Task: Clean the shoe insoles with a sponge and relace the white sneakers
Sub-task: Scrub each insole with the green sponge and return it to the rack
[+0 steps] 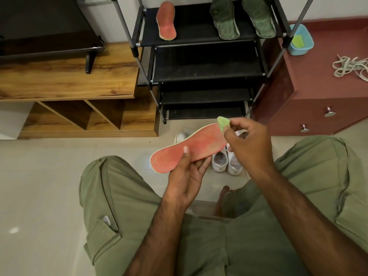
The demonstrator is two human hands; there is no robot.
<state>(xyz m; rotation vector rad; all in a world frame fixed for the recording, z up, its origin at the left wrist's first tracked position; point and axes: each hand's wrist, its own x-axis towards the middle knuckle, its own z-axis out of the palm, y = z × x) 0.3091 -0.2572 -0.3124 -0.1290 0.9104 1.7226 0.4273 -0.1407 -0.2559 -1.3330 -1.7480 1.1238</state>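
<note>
From the head view, my left hand (185,176) holds the red insole (189,148) over the floor between my knees. The thumb presses on top and the fingers curl underneath, so the upper face lies flat towards me and bare for wiping. My right hand (249,144) pinches a small green sponge (223,122) between thumb and fingertips, just at the insole's far end. I judge this the start or end of a stroke along it.

The white sneakers (227,162) stand on the tiles directly below, unlaced as far as I can tell and partly hidden by my hands.

A second red insole (166,21) and two green insoles (224,18) lie on the top shelf of the shoe rack (199,43), probably set out to dry.

The laces (350,66) sit heaped on the red cabinet (318,80), near a blue tub (307,46), so I take it relacing comes later.
</note>
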